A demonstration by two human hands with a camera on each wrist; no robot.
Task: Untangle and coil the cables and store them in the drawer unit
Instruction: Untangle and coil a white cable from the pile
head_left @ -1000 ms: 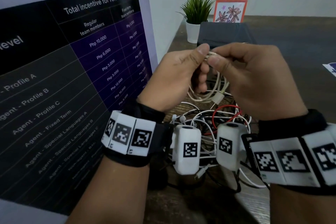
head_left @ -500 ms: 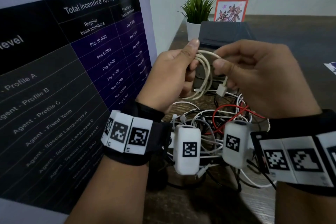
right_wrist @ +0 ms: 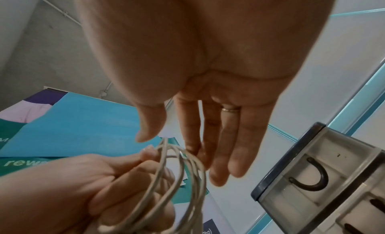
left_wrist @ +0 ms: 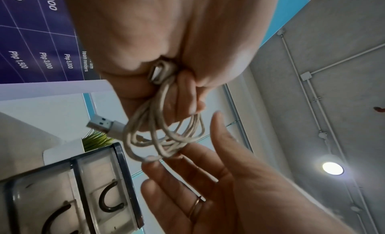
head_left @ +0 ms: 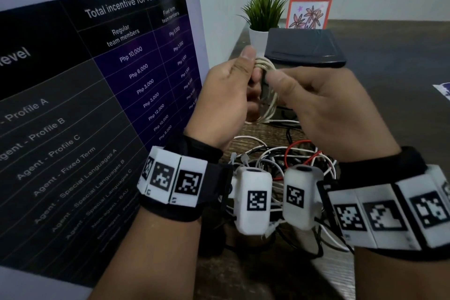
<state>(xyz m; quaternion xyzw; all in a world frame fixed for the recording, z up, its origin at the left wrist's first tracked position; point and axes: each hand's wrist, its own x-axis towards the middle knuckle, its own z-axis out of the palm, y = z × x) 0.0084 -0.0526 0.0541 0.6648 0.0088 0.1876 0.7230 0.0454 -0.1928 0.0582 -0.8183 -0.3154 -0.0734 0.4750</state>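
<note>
One off-white braided USB cable coil (head_left: 266, 90) is pinched in left hand (head_left: 226, 100), in front of the grey clear-fronted drawer unit (head_left: 304, 48). Right hand (right_wrist: 218, 130) has straight fingers, holding nothing. Risk: loose plug end (left_wrist: 104, 124) unsecured, so loops could spring apart.

Coiled cable (left_wrist: 164, 138): off-white sheath, matt, faintly braided texture seen in left wrist view; USB plug (left_wrist: 100, 124) bright metal shell on smooth white plastic boot. Drawer unit (right_wrist: 325, 180): translucent smoky plastic fronts, dark glossy frame, dark curved handles. Worktop (head_left: 389, 61): dark wood-grain finish noted, matt. Cable pile (head_left: 287, 161): smooth white, red and black plastic sheaths. Wrist bands (head_left: 175, 180): black cloth, white matt plastic marker blocks. Banner (head_left: 97, 80): printed sheet, possibly vinyl, slight sheen. Ring (right_wrist: 230, 109): polished metal.
</note>
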